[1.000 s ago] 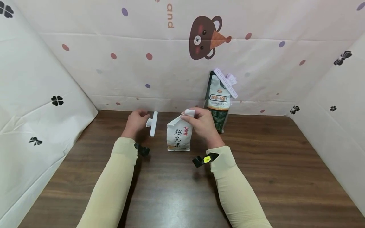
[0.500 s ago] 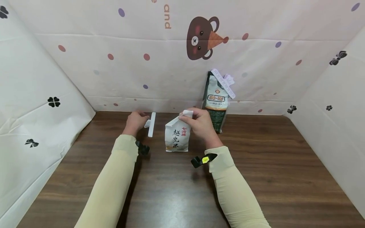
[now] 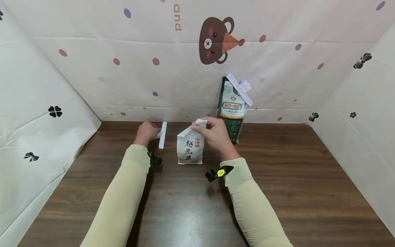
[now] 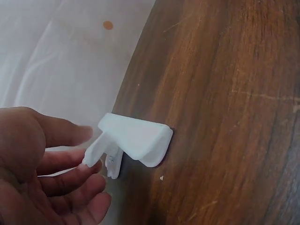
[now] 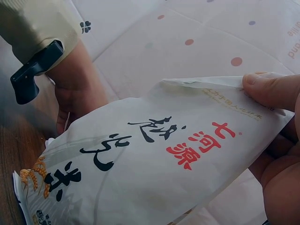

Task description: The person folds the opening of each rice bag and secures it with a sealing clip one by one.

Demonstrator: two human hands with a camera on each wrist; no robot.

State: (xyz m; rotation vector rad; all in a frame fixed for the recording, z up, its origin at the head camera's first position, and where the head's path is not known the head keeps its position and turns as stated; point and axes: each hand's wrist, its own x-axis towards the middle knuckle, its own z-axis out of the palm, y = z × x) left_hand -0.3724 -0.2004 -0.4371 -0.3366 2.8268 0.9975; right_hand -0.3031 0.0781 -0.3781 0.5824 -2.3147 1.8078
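Observation:
My right hand (image 3: pixel 216 133) pinches the folded top of a small white rice bag (image 3: pixel 189 147), thumb in front and fingers behind. Red and black characters are printed on the bag (image 5: pixel 117 145), which stands upright on the table in the head view. Left of it, a white bag clip (image 3: pixel 163 135) rests on the tabletop near the back edge. At the clip's handles is my left hand (image 3: pixel 147 133). In the left wrist view, its fingers reach around the handles of the clip (image 4: pixel 136 138), the thumb held off above them.
A green and white KO-KO bag (image 3: pixel 232 113) leans against the back wall sheet, right of the rice bag. Across its top corner sits a lilac clip (image 3: pixel 240 90). Patterned sheets rise along the back and both sides of the brown wooden table (image 3: pixel 296 178).
My left hand has come slightly closer over the clip's handles. The right hand keeps its pinch on the rice bag. The whole head view has shifted a little.

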